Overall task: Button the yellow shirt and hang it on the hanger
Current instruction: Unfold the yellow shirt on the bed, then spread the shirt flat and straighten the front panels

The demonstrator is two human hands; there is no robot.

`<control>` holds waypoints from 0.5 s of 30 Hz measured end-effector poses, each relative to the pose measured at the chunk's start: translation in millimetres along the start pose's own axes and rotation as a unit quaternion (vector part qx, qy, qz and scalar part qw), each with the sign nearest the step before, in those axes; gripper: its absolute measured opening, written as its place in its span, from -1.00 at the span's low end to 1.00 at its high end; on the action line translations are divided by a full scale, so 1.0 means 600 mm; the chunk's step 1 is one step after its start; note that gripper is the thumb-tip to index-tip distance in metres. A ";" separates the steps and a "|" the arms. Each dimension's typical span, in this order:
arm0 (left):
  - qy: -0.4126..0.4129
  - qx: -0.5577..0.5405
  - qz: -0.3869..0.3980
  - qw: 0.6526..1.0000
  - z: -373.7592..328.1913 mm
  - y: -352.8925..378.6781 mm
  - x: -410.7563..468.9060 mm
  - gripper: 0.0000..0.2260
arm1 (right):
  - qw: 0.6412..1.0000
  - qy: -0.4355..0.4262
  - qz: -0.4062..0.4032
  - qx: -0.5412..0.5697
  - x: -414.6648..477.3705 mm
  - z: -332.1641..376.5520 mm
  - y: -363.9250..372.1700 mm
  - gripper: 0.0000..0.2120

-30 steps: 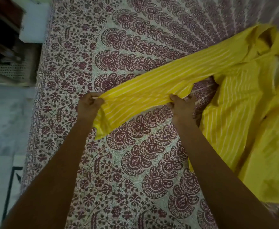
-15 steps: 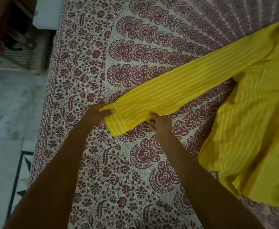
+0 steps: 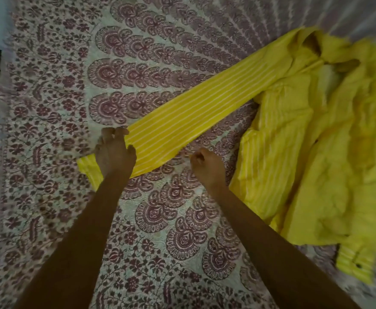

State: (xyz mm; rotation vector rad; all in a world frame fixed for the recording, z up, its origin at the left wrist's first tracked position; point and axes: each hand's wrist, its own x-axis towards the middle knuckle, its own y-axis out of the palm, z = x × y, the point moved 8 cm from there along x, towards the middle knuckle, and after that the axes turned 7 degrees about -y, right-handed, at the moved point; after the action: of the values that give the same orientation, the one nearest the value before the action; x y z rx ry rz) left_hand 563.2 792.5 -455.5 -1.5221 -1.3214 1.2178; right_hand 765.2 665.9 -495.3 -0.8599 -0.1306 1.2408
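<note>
Head view: the yellow shirt (image 3: 305, 152) is lying crumpled on the bed's patterned bedspread (image 3: 160, 230), its white-striped sleeve (image 3: 193, 117) stretching flat, slanting down to the left. The left hand (image 3: 115, 155) is pressing on it near the cuff, fingers barely bent. The right hand (image 3: 207, 168) is curling beside the sleeve's near edge, grip unclear.

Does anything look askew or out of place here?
Yes: the yellow shirt's body lies crumpled in a heap at the right of the bedspread, while only its sleeve lies flat. No hanger shows.
</note>
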 end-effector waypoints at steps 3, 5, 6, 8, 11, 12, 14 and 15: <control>0.086 -0.105 0.090 0.987 -0.101 0.053 -0.048 -0.75 | 0.997 -0.031 -0.066 -0.032 -0.043 -0.046 -0.081 -0.82; 0.172 -0.141 0.169 0.960 -0.169 0.096 -0.099 -0.73 | 0.992 -0.043 -0.098 -0.070 -0.080 -0.082 -0.128 -0.73; 0.203 -0.133 0.218 0.945 -0.195 0.121 -0.128 -0.67 | 0.990 -0.040 -0.114 -0.077 -0.099 -0.102 -0.151 -0.69; 0.256 -0.093 0.327 0.905 -0.237 0.169 -0.198 -0.42 | 0.987 -0.001 -0.146 -0.063 -0.134 -0.156 -0.194 -0.59; 0.319 -0.026 0.401 0.858 -0.272 0.218 -0.296 -0.09 | 0.979 0.120 -0.142 -0.079 -0.179 -0.259 -0.234 -0.43; 0.339 0.004 0.366 0.866 -0.280 0.226 -0.316 -0.07 | 0.973 0.171 -0.110 -0.105 -0.195 -0.296 -0.239 -0.38; 0.337 0.035 0.286 0.896 -0.293 0.228 -0.341 -0.08 | 0.959 0.240 -0.043 -0.144 -0.229 -0.364 -0.242 -0.27; 0.318 0.030 0.272 0.908 -0.297 0.230 -0.349 -0.06 | 0.954 0.255 -0.033 -0.152 -0.245 -0.390 -0.249 -0.23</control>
State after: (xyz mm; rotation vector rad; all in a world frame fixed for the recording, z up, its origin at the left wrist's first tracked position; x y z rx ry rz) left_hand 769.3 569.6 -505.9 -2.0828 -0.4342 0.9200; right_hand 950.5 412.7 -510.3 -1.4093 0.0687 0.9134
